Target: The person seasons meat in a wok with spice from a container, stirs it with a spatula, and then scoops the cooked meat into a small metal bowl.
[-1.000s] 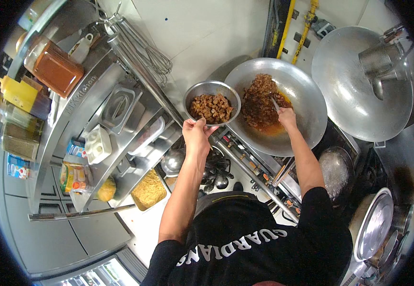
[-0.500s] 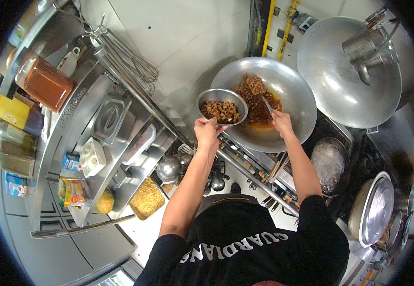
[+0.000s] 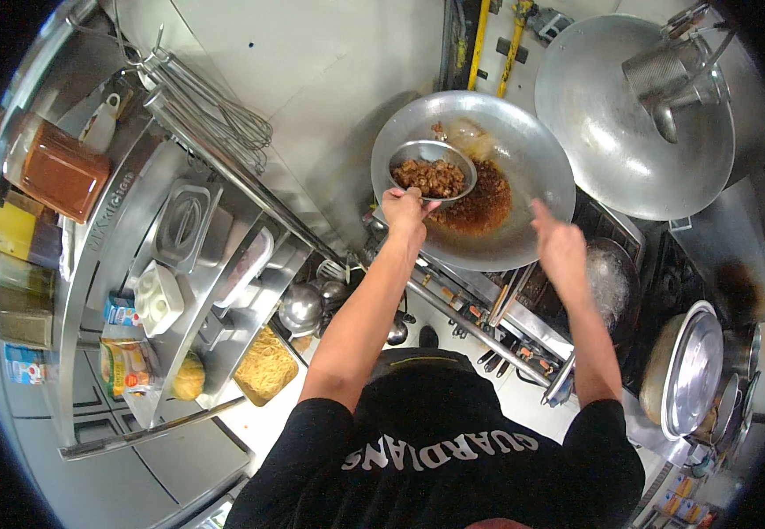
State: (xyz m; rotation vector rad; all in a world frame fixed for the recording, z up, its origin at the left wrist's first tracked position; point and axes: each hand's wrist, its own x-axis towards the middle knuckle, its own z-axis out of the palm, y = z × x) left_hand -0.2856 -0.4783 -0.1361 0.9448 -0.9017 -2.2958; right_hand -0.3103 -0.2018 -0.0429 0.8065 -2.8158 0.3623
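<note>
My left hand (image 3: 407, 212) grips the near rim of a small steel bowl (image 3: 431, 151), thumb on top. Browned, chopped meat pieces (image 3: 431, 178) fill it. The bowl hangs over the left part of a large wok (image 3: 543, 163), where dark oily sauce with bits (image 3: 486, 201) lies. At the wok's right edge, my right hand (image 3: 560, 247) is closed and blurred by motion. A pale rounded shape, apparently the head of a ladle (image 3: 469, 138), shows behind the bowl; its handle is too smeared to trace to the hand.
To the right stand a second big wok (image 3: 590, 115) with a strainer (image 3: 660, 84), a dark pan (image 3: 607, 291) and a lidded pot (image 3: 695, 370). On the left, a steel shelf (image 3: 105, 256) holds containers; whisks (image 3: 224, 115) hang above. A tray of noodles (image 3: 265, 366) sits lower.
The steel bowl has moved right, over the wok. My right hand has drawn back toward the wok's right edge. The meat heap seen in the ladle earlier no longer shows there.
</note>
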